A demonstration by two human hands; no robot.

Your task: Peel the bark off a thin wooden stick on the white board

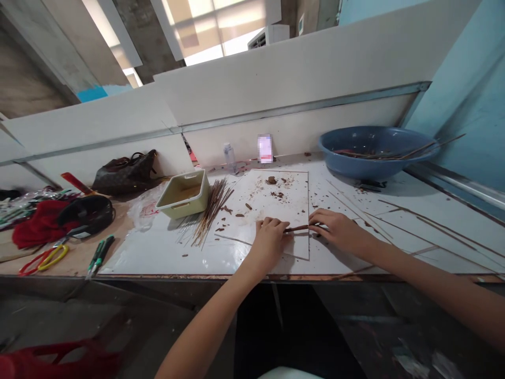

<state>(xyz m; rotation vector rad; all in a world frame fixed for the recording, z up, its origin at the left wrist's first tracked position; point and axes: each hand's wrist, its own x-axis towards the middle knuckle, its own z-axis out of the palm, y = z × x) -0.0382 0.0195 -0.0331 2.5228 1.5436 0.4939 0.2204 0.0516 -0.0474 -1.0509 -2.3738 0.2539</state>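
Observation:
A thin dark brown stick (pixel 299 228) runs between my two hands, low over a white board (pixel 292 247). My left hand (pixel 271 239) has its fingers curled down over the stick's left end, hiding that part. At the other end, my right hand (pixel 334 227) pinches the stick between thumb and fingers. Beyond the hands, a brown clay-like lump (pixel 271 180) and loose crumbs are scattered on the board. A bundle of thin brown sticks (pixel 213 205) lies to the left, beside a pale green plastic tub (pixel 185 208).
A blue basin (pixel 366 166) holding sticks stands at the back right. Long thin sticks (pixel 430 223) lie on the right. A clear bottle (pixel 229 157) and a phone (pixel 264 149) stand against the partition. Scissors (pixel 43 259), pliers (pixel 100 254) and a brown bag (pixel 126 172) are left.

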